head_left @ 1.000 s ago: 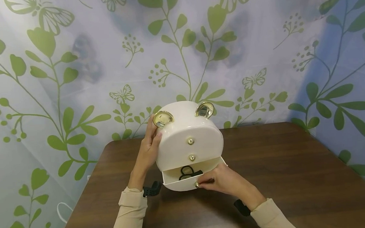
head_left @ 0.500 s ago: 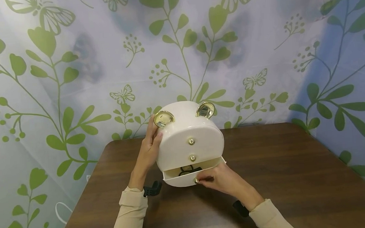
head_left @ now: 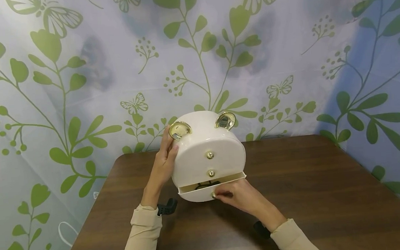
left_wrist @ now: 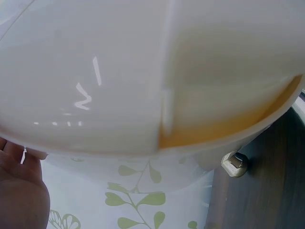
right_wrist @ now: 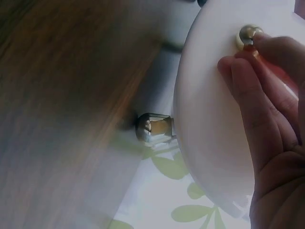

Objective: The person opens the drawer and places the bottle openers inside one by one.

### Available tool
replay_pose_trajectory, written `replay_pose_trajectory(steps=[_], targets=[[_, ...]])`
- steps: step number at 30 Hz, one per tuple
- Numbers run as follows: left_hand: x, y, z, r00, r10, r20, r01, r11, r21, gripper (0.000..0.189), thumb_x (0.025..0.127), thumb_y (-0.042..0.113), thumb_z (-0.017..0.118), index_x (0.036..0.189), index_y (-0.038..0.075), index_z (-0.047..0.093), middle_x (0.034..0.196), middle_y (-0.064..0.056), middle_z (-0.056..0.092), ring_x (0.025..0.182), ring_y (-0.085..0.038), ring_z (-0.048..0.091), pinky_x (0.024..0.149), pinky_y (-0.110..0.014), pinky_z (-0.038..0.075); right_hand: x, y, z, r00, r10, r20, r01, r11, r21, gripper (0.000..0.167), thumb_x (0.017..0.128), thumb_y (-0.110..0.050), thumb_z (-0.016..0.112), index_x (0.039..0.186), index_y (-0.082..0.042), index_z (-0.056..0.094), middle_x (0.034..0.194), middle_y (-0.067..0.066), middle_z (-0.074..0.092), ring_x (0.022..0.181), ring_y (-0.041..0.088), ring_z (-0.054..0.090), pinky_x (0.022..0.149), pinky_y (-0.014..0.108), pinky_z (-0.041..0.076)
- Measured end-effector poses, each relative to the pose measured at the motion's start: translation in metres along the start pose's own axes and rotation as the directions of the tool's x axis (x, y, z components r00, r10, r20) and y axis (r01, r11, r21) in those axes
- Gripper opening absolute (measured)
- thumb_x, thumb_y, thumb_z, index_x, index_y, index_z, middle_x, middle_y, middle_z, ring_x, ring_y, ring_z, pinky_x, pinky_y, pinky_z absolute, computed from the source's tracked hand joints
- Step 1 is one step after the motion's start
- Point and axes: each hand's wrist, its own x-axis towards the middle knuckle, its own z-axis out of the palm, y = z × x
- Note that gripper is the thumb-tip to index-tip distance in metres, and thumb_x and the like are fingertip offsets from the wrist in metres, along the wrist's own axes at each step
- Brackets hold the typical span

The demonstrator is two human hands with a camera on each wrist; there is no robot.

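A white cabinet of small drawers (head_left: 201, 144) with gold round ears stands on the table, its front toward me. My left hand (head_left: 162, 163) rests along its left side, the thumb at the front edge and the fingers reaching back near the ear. With my right hand (head_left: 237, 196) I pinch the gold knob (right_wrist: 249, 36) of the bottom drawer (head_left: 195, 195). That drawer stands partly pulled out. Inside lies a black looped thing (head_left: 207, 184), mostly hidden by the drawer front. The two gold knobs above sit on a front that is flush.
The cabinet is on a dark wooden table (head_left: 298, 180). Behind rises a hanging cloth (head_left: 198, 95) printed with green leaves and butterflies. A white loop of cord (head_left: 65, 234) shows past the table's left edge. A gold ball-shaped piece (right_wrist: 152, 129) juts from the cabinet's underside.
The bottom drawer has slid inward, my right hand moving with its knob, and less of the black looped thing shows. My left hand has stayed in place on the cabinet.
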Motion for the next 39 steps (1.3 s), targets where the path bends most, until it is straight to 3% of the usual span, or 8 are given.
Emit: replay_pose_trajectory(steps=[11,23,30,39], targets=[[0.000,-0.002,0.001,1.000,0.010,-0.003,-0.010,1.000,0.007,0.069,0.112,0.021,0.044,0.166,0.042,0.007,0.162,-0.007,0.040,0.147,-0.024,0.041,0.115,-0.056,0.035,0.000,-0.006,0.005,0.990,0.138,-0.010,-0.138,0.990,-0.036,0.017,0.083,-0.007,0.086,0.094,-0.017,0.078,0.091,-0.010,0.077,0.084,0.002,0.071,0.072,0.022,0.058],[0.002,-0.003,0.001,1.000,0.020,-0.007,-0.020,1.000,0.003,0.068,0.112,0.019,0.044,0.167,0.035,0.008,0.164,-0.006,0.038,0.152,-0.018,0.033,0.120,-0.047,0.029,0.000,-0.004,0.014,0.978,0.183,-0.096,-0.190,0.978,-0.080,0.016,0.083,-0.013,0.088,0.094,-0.021,0.080,0.091,-0.011,0.077,0.082,0.002,0.072,0.073,0.026,0.059],[0.002,-0.003,0.001,1.000,0.017,-0.008,-0.017,1.000,0.005,0.069,0.111,0.019,0.045,0.168,0.032,0.008,0.165,-0.005,0.037,0.153,-0.017,0.031,0.121,-0.048,0.028,-0.002,-0.006,0.017,0.960,0.264,-0.089,-0.267,0.964,-0.022,0.015,0.084,-0.012,0.087,0.093,-0.021,0.079,0.090,-0.013,0.076,0.082,0.000,0.071,0.073,0.024,0.058],[0.001,-0.001,0.002,1.000,0.011,-0.011,-0.011,1.000,0.002,0.069,0.112,0.020,0.045,0.167,0.038,0.009,0.163,-0.009,0.039,0.151,-0.021,0.035,0.119,-0.052,0.031,0.000,-0.006,0.019,0.949,0.307,-0.071,-0.306,0.952,0.022,0.012,0.087,-0.012,0.084,0.095,-0.019,0.077,0.094,-0.010,0.077,0.085,0.003,0.073,0.076,0.025,0.059]])
